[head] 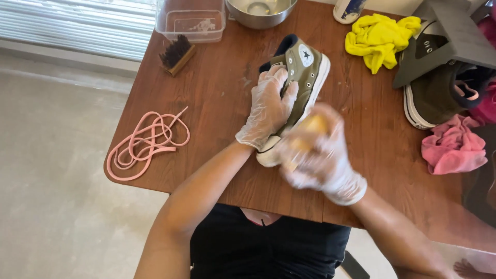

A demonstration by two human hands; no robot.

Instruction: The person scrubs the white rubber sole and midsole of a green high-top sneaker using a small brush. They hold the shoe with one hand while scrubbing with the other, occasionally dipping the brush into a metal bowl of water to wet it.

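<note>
The person's left hand [267, 109], in a thin clear plastic glove, wraps around the side of an olive-green canvas high-top sneaker with a white rubber sole [298, 77] and pins it on the brown wooden table [217, 103]. The sneaker's long axis runs on a slant, its toe pointing toward the person's body and its dark-lined ankle opening pointing away, past the left fingertips. The right hand [316, 150], also gloved and blurred with motion, is closed around a small yellowish thing that looks like a sponge [312, 126]; this hand sits at the toe end of the sneaker, touching or just beside the white sole, so it is the nearer one to that end. Well to the left of the left hand lies a coil of pink shoelaces [146, 143]. Beyond it lie a wooden-backed bristle brush [177, 53], a clear plastic tub [191, 20] and a metal bowl [261, 11]. To the right of the right hand lie a crumpled yellow cloth [380, 39], a second dark sneaker [439, 98] and a pink cloth [454, 147].
</note>
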